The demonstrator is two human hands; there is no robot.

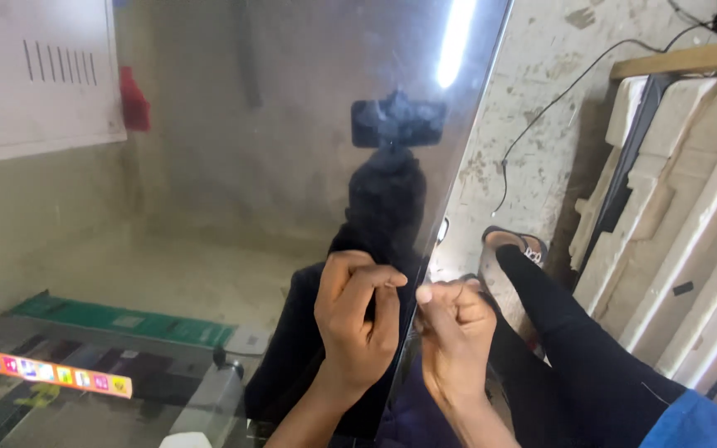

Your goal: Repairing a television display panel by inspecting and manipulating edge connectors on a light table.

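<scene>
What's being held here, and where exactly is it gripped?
A large glossy panel, pinched at its right edge, low down, by the right hand. The hand beside it looks like the reflection.

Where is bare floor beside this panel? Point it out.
Bare concrete floor lies between the right edge of the glossy panel and the foam blocks, beyond the sandal, crossed only by a thin cable. Lower down it is crowded: left hand, right hand and the black-trousered leg fill the gap.

left hand [357,319]: raised, fingers curled, thumb and forefinger pinched at top | right hand [456,328]: just beside it, loose fist, thumb pressed to forefinger | wrists: both upright, forearms rising from below | legs: dark-clad, stretched out past the right hand
</scene>
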